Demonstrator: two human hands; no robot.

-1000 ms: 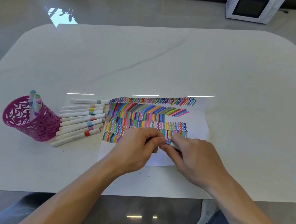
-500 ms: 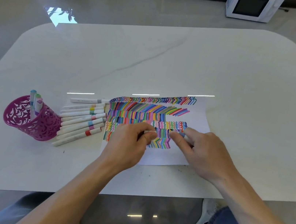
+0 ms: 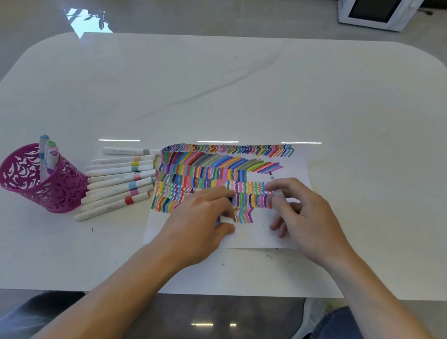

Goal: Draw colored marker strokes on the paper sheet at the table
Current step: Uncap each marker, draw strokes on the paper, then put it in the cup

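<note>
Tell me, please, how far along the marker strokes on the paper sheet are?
Mostly done: coloured stroke rows fill the upper white paper sheet. In hand: the right hand holds an uncapped white marker; the left hand holds what looks like its cap. Left: the bare lower strip.

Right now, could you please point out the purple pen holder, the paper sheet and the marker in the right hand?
purple pen holder (image 3: 40,182): head view, its front wall.
paper sheet (image 3: 260,234): head view, bare lower part.
marker (image 3: 271,175): head view, its tip end.
</note>
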